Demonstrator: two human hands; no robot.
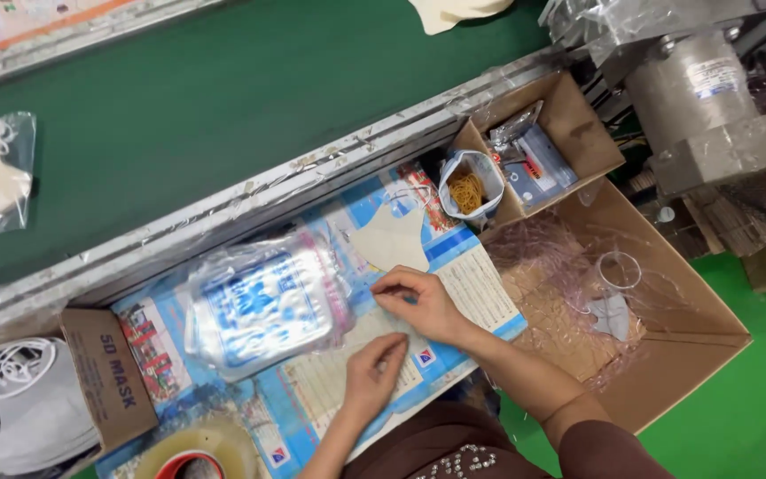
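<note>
My brown sleeve filled the bottom edge of the frame, and both forearms reached up from it toward the middle. My left hand lay palm down just below centre, fingers together and pressed flat on a clear plastic bag resting on the blue printed sheets. My right hand sat just above and to the right of it, wrist bent, fingertips pinched on the bag's upper edge; how tightly they gripped, I cannot tell. The two hands were close but not touching. The cream mask lay directly above my right hand, nearly touching its fingertips, its long axis running from lower left to upper right, so the right hand was clearly the nearer one. To the left of centre sat a stack of printed bags. A roll of tape stood at the lower left, and an open cardboard box lined with clear film lay at the right.
</note>
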